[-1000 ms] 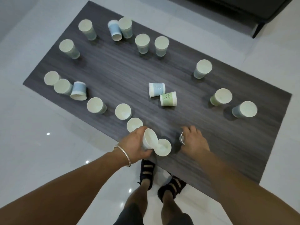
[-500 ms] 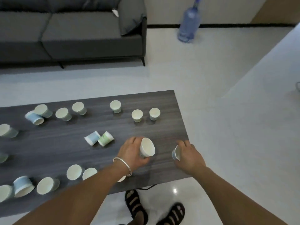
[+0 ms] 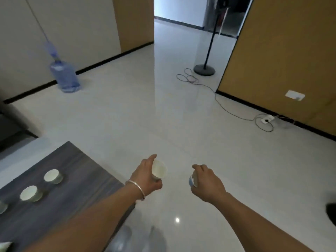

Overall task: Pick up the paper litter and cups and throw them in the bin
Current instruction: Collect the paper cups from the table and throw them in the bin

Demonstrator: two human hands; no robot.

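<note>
I have left hand [image 3: 147, 177] grasping white cup [image 3: 158, 169], right hand [image 3: 208, 184] grasping blue-banded cup [image 3: 193, 180], both over floor. Bin unseen. Several cups [image 3: 53, 176] left on desk [image 3: 76, 179]; early stage, I judge.

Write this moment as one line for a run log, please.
left hand: holds white cup | right hand: holds blue cup | hands: over floor beside table | bin: not surely visible

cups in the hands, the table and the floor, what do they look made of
Cup in the left hand: likely paper, matte white inside, thin rim. Cup in the right hand: probably the same, mostly hidden. Table: dark grey wood-grain top, matte, possibly laminate. Floor: pale, glossy, mirrors lights; probably polished tile.
</note>
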